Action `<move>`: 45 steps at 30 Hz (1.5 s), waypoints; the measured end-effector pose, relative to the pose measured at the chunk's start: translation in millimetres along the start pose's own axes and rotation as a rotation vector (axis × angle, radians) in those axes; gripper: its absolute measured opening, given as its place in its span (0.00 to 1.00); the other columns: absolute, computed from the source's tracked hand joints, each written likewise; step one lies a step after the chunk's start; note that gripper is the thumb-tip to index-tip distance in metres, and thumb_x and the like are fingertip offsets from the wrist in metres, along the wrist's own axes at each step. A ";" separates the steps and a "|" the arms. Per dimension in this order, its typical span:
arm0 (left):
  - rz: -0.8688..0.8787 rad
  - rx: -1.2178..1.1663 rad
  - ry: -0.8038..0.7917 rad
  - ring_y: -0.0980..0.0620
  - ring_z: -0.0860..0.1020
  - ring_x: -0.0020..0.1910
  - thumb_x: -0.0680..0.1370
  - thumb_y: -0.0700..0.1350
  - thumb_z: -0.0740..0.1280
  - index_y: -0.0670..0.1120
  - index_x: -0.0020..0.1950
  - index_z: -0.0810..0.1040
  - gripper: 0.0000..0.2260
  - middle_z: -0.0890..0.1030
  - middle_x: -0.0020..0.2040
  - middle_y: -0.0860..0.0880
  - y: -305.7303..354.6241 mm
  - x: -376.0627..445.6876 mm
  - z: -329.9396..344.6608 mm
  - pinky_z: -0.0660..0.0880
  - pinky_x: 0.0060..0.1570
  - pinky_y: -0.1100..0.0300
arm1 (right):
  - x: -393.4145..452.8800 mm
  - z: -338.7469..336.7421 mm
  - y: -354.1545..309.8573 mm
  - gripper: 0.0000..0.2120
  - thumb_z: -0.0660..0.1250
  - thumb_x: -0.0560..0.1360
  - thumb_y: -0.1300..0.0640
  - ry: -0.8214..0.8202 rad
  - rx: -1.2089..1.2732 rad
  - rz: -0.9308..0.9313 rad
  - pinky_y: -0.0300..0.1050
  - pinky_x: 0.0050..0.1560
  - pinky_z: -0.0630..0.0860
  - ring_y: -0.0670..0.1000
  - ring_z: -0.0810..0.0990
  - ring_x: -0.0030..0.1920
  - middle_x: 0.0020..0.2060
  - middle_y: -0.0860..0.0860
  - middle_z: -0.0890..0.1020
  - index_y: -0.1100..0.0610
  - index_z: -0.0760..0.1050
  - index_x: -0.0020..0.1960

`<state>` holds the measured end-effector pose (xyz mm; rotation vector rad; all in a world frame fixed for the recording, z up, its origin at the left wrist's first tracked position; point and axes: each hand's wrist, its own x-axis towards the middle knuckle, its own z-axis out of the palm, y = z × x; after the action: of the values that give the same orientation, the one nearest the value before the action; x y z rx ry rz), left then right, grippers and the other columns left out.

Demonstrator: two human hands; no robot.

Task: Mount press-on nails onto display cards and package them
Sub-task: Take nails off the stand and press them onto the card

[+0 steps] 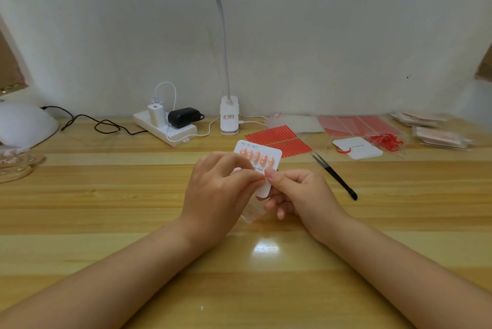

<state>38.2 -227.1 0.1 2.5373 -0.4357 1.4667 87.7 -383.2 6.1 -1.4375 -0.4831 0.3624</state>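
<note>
The left hand (215,190) is curled round the left edge of a white display card (262,169), which is held above the counter (106,209) just past the middle. A row of pink press-on nails (256,157) is carried at the card's 12 o'clock end. The card's 5 o'clock edge is pinched by the right hand (298,195). Black tweezers (334,176) lie at 3 o'clock of the card, with red adhesive strips (277,139) at 1 o'clock.
</note>
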 end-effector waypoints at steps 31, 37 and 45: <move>-0.950 -1.044 -0.014 0.57 0.82 0.38 0.73 0.42 0.70 0.44 0.49 0.77 0.07 0.85 0.40 0.51 12.2 19.1 -12.5 0.76 0.35 0.69 | 8.8 -20.4 -21.8 0.09 0.62 0.79 0.59 -0.079 -0.069 -0.114 0.39 0.26 0.74 0.50 0.79 0.28 0.31 0.54 0.81 0.61 0.77 0.44; -0.935 -1.062 0.020 0.53 0.83 0.39 0.67 0.47 0.71 0.43 0.46 0.77 0.12 0.85 0.40 0.49 17.3 22.1 -15.8 0.77 0.36 0.66 | 7.7 -22.5 -25.4 0.12 0.63 0.79 0.55 -0.048 -0.152 -0.187 0.36 0.26 0.70 0.48 0.75 0.27 0.31 0.54 0.80 0.55 0.78 0.38; -0.851 -0.864 -0.044 0.57 0.82 0.42 0.74 0.43 0.70 0.45 0.54 0.76 0.10 0.84 0.45 0.51 12.9 28.1 -21.6 0.76 0.38 0.69 | 8.0 -17.0 -29.5 0.14 0.60 0.80 0.57 -0.008 -0.076 -0.212 0.38 0.23 0.68 0.49 0.76 0.25 0.30 0.55 0.81 0.61 0.78 0.40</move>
<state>29.5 -237.4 35.4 1.6906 0.0432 0.6734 102.0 -396.7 35.1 -1.4424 -0.6552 0.1810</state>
